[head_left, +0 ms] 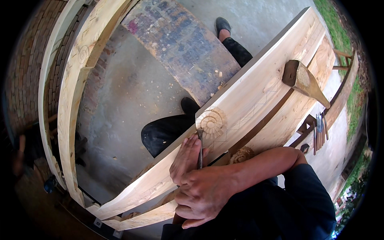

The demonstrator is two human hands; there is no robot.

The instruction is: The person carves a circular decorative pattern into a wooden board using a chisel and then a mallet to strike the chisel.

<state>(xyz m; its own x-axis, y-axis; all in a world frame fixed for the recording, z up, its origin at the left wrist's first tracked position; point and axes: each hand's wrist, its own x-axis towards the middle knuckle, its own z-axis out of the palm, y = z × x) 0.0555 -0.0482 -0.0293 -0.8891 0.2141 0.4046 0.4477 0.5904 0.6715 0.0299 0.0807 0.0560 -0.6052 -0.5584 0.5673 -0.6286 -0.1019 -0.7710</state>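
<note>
A chisel (200, 147) stands with its blade tip at the lower edge of a carved spiral rosette (212, 123) on a pale, curved wooden beam (256, 90). My left hand (186, 158) lies against the beam, its fingers along one side of the blade and a fingertip showing on the other. Just below it, my right hand (206, 196) is closed in a fist around the chisel's handle, which it hides. Partly behind my right forearm, a second carved rosette (241, 155) shows on a neighbouring beam. Pencil lines run over the bare wood.
A wooden mallet (306, 82) rests across the beams to the right. Several chisels (320, 134) lie in a row beyond. A paint-stained board (180, 48) stretches behind the beam. Curved timbers (66, 120) rise at left. Black-trousered legs (166, 134) show beside the beam; wood chips dot the floor.
</note>
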